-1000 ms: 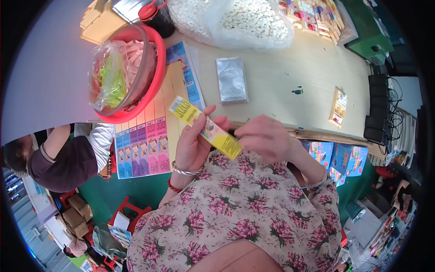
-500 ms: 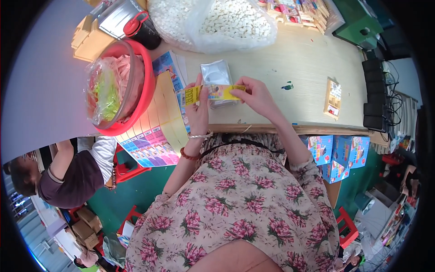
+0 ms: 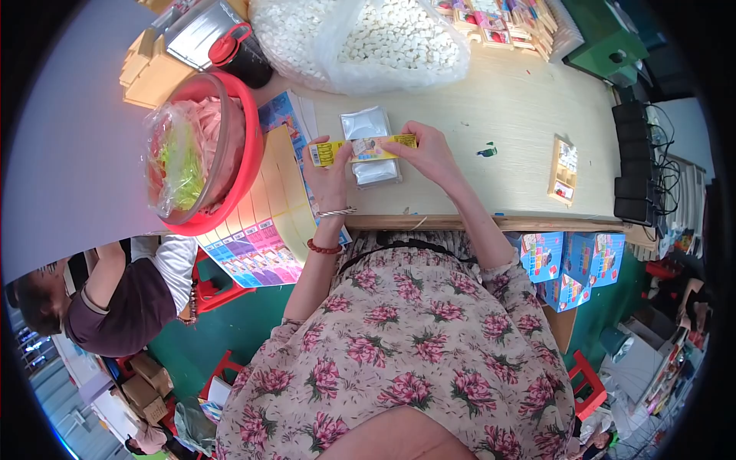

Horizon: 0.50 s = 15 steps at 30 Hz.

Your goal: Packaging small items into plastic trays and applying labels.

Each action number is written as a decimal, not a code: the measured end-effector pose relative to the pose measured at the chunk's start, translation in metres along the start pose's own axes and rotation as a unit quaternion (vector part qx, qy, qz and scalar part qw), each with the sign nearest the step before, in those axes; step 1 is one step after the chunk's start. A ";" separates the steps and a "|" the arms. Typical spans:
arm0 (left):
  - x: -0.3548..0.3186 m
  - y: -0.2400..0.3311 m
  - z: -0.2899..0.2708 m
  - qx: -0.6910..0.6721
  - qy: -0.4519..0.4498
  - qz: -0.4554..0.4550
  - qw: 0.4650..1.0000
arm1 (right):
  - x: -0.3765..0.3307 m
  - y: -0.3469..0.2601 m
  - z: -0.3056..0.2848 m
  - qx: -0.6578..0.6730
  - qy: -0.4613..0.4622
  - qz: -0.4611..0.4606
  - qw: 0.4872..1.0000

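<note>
Both of my hands hold a long yellow printed card strip [image 3: 360, 149] level above the wooden table [image 3: 506, 115]. My left hand [image 3: 328, 173] pinches its left end and my right hand [image 3: 426, 153] pinches its right end. Under the strip lies a stack of silvery plastic packets [image 3: 369, 146] on the table. Bracelets circle my left wrist.
A red bowl [image 3: 201, 153] covered in plastic film sits at the left on colourful printed sheets [image 3: 253, 230]. A big bag of white pieces [image 3: 368, 34] lies at the back, a small wooden tray [image 3: 564, 170] to the right. Another person [image 3: 100, 295] crouches at lower left.
My hands have carried the yellow strip from near my body out over the table and turned it level above the silvery packets.
</note>
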State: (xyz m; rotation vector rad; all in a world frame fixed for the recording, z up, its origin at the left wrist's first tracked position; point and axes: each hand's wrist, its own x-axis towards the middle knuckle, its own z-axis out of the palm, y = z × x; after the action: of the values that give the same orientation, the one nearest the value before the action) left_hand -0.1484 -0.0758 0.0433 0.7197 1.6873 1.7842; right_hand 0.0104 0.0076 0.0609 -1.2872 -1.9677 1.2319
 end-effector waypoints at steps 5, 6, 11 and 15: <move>-0.001 -0.002 0.001 0.050 0.003 -0.032 0.998 | 0.002 0.001 -0.003 -0.004 0.003 -0.001 1.000; -0.003 0.000 0.002 0.042 0.007 -0.043 0.998 | 0.003 0.001 -0.004 -0.009 -0.004 0.003 1.000; -0.006 -0.003 0.002 0.060 0.020 -0.039 0.997 | 0.004 0.004 -0.006 -0.008 -0.023 0.009 1.000; -0.006 0.000 0.009 0.053 0.021 -0.069 0.996 | 0.008 0.013 -0.003 -0.009 -0.027 0.027 0.999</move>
State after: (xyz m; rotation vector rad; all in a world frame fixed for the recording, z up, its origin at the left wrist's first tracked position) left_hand -0.1377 -0.0745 0.0438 0.5977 1.8247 1.6348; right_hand 0.0154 0.0179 0.0501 -1.3364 -1.9977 1.2907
